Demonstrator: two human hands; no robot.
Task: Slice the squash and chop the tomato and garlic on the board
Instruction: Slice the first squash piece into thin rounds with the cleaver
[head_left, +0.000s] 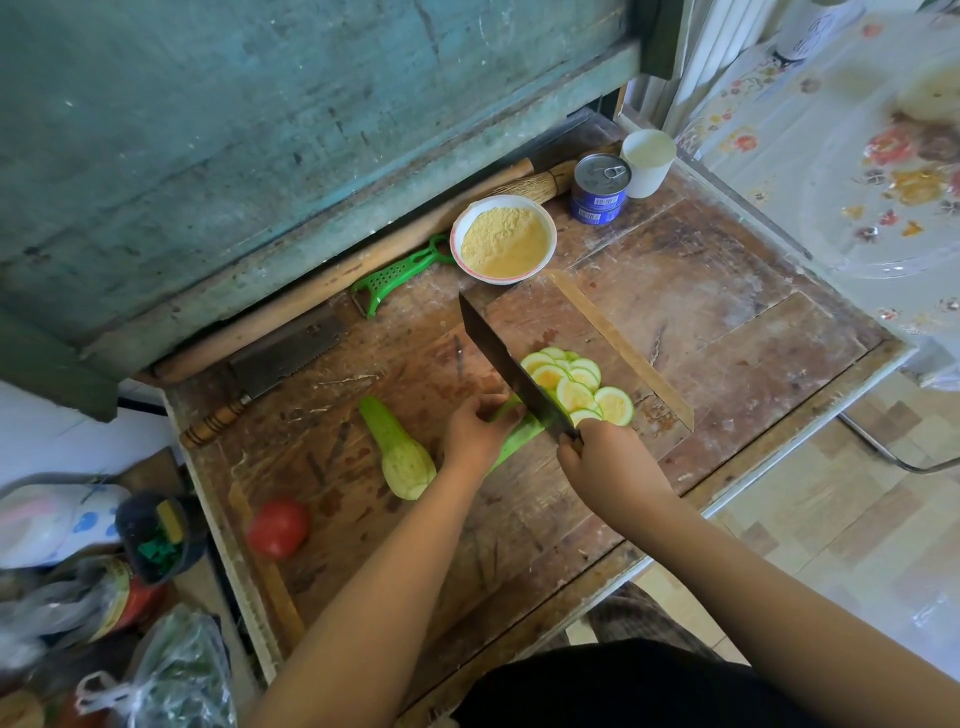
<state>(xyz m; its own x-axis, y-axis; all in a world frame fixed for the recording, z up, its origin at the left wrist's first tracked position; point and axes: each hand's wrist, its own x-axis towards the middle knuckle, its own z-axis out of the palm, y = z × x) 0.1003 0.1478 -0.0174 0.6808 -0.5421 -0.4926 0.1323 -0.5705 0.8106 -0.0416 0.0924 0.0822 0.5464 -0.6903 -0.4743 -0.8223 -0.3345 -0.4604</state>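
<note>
Half of one squash (511, 439) lies in slices (571, 387) — left hand (475, 434) gripping it, right hand (597, 452) clenching the knife (511, 366) — while the second squash (400, 457) and tomato (278, 527) wait whole; garlic unseen.

Both forearms are bare, no sleeves, watch or rings showing on the left hand (475, 434) or right hand (605, 457). Some dark clothing shows down at 6 o'clock.
</note>
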